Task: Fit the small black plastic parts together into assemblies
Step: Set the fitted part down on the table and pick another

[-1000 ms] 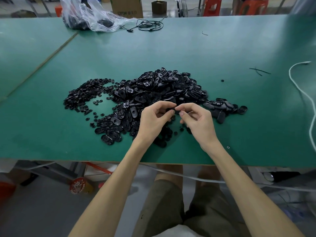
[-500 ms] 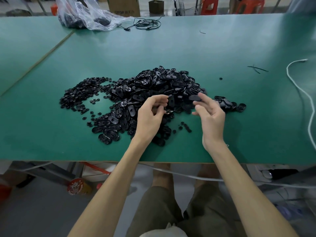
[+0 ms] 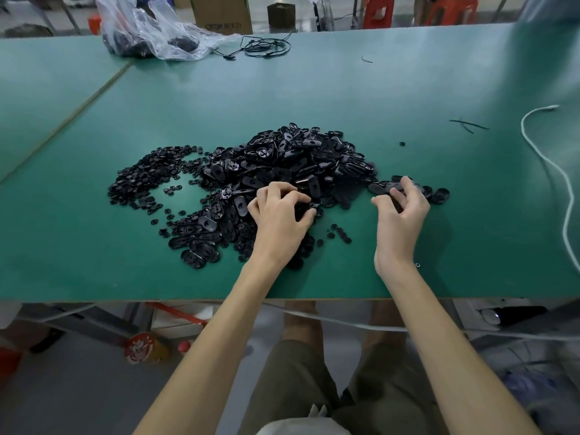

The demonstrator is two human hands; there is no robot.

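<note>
Your left hand (image 3: 281,218) sits at the near edge of the pile of black parts (image 3: 282,161) in the middle of the green table (image 3: 408,83). Its fingers are curled, pinching 1 small part (image 3: 309,206). Your right hand (image 3: 401,215) reaches to the oval parts (image 3: 440,195) just right of the pile. Its curled fingertips touch them, but whether it grips any cannot be told. A white cable (image 3: 533,142) lies far right.
</note>
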